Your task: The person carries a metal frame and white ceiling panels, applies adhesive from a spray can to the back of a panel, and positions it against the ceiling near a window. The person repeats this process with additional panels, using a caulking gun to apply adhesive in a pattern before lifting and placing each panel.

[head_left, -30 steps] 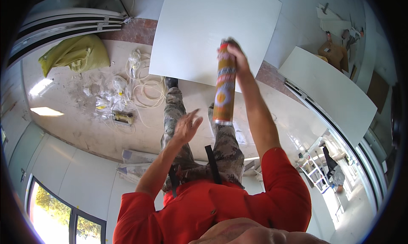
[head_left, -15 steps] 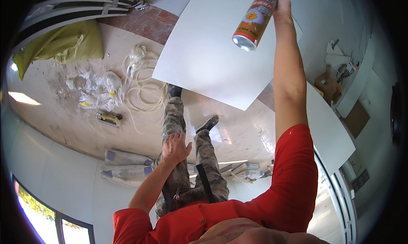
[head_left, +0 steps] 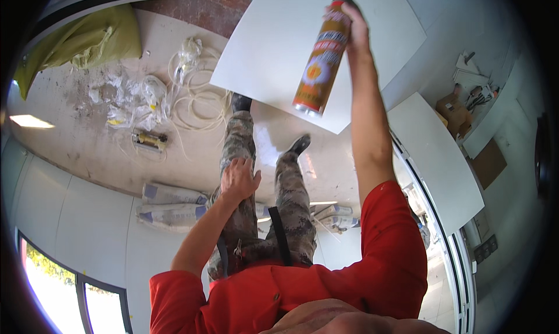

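Note:
My right hand (head_left: 357,32) is wrapped round the top part of a spray can (head_left: 320,66), brown and gold with red bands and a silver base. The can tilts, its base toward me and to the left, over a large white panel (head_left: 273,37). Its top end is mostly hidden by my fingers, and its outline is a little blurred. Against my left thigh, on the camouflage trousers (head_left: 239,137), rests my left hand (head_left: 240,180), fingers stretched out and holding nothing.
Coiled pale hose (head_left: 201,110) and clear plastic bags (head_left: 152,92) lie on the left floor near a small brass-coloured tool (head_left: 149,141). Behind them is a green sack (head_left: 110,40). Filled bags (head_left: 174,212) line the wall. Another white panel (head_left: 437,159) and a cardboard box (head_left: 454,114) are at right.
My right hand has brought the spray can closer and to the left. My right foot has shifted slightly away, while my left hand stays on the thigh.

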Available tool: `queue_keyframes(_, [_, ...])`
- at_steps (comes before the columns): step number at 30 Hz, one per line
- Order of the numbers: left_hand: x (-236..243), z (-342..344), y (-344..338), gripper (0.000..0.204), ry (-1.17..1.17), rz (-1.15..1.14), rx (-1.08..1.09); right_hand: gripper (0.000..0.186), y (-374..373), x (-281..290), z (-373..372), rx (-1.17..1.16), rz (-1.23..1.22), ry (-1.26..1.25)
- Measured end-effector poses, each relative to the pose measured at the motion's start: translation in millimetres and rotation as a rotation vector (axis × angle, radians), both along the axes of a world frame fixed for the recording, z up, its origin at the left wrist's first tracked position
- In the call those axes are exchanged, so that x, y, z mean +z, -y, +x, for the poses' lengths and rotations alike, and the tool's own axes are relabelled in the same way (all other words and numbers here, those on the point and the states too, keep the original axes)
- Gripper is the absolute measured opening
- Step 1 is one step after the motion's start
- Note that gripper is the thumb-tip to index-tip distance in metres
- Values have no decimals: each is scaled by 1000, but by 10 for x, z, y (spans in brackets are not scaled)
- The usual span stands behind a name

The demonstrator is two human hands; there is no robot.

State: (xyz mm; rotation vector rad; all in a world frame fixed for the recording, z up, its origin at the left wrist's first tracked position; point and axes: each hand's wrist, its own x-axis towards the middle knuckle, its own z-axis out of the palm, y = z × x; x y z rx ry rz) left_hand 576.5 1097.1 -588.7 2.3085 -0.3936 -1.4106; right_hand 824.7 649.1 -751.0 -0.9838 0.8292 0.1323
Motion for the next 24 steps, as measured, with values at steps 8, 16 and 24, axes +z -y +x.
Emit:
queue_keyframes(8, [-19, -367, 143, 32, 28, 59, -37, 47, -1539, 98, -1913, -224, 462, -45])
queue_keyframes(16, [-102, -908, 455, 29, 84, 125, -159, 41, -1239, -11, -3498, -417, 483, -132])
queue_keyframes(24, [-153, -1200, 896, 29, 124, 219, -314, 42, 511, -77, -5851, -620, 407, -227])
